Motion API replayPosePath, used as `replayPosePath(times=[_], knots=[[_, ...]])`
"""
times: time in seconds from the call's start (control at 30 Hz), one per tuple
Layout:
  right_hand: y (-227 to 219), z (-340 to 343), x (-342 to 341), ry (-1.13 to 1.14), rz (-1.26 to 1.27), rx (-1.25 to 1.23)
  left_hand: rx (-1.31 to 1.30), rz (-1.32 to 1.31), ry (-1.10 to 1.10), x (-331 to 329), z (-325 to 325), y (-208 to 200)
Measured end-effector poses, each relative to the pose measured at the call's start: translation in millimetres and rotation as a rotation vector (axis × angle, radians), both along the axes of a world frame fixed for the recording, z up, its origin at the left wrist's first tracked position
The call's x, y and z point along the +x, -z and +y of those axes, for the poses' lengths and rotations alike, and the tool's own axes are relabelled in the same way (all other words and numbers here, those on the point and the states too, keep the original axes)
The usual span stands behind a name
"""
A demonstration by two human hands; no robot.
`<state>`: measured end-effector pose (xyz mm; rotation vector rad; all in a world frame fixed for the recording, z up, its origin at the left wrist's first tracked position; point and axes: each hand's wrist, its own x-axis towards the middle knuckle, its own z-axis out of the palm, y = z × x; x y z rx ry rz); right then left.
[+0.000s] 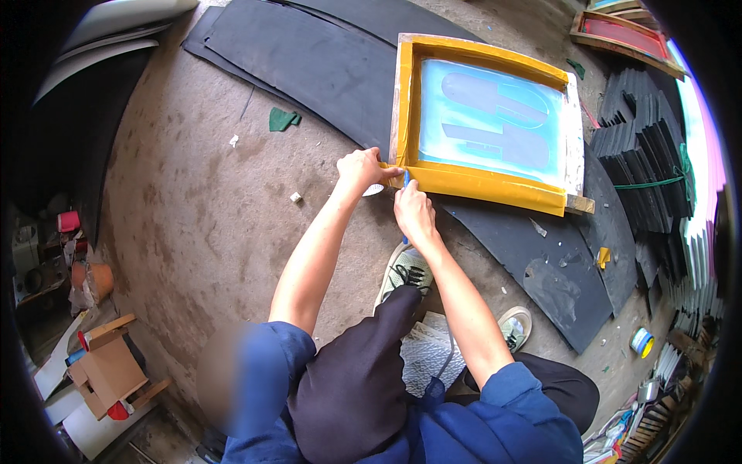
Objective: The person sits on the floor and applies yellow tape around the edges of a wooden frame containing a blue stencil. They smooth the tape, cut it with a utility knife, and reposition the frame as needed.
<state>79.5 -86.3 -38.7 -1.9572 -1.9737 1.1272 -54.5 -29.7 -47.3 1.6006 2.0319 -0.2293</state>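
A silk-screen frame (576, 147) lies on black sheets, its wooden edges lined with yellow tape (487, 188) around a light blue mesh with grey rounded shapes. At the frame's near left corner, my left hand (360, 168) is closed, pinching the yellow tape with the thumb pressed toward the corner. Just below those fingers a white rounded edge (373, 189) shows, perhaps of a tape roll. Beside it, my right hand (416, 213) grips a slim blue tool (406, 179) that looks like a utility knife, upright against the corner. Its blade cannot be made out.
Long black foam-like sheets (309, 69) run under the frame across the concrete floor. Stacked dark sheets (645, 155) stand at right, near a small tub (641, 342). A cardboard box (108, 375) sits at lower left. Green scraps (283, 119) lie farther off. My shoe (406, 271) is close below.
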Motion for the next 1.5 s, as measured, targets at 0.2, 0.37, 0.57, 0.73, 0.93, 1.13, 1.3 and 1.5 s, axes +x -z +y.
replayPosePath(times=[0.2, 0.37, 0.57, 0.73, 0.93, 1.13, 1.3, 1.5], knots=[[3, -1, -1, 0.041, -0.02, -0.001, 0.024, -0.007, 0.01, 3, 1, 1], [12, -43, 9, 0.01, -0.006, -0.11, 0.053, -0.012, 0.055, -3, 0, 3], [-21, -17, 25, 0.026, -0.07, 0.022, 0.171, -0.027, 0.134, -22, -17, 0], [14, 47, 59, -0.161, -0.178, 0.353, 0.239, -0.115, 0.191, -10, -17, -19], [29, 53, 53, -0.202, -0.107, 0.279, 0.095, -0.097, 0.118, -53, -19, -46], [-5, 69, 112, -0.349, 0.046, -0.014, 0.045, -0.438, 0.27, -13, -30, -102], [-63, 30, 248, -0.412, -0.006, 0.049, 0.318, -0.63, 0.78, 106, -39, -87], [-24, -45, 389, 0.173, -0.132, -0.001, 0.751, -0.562, 1.095, 283, -65, -23]])
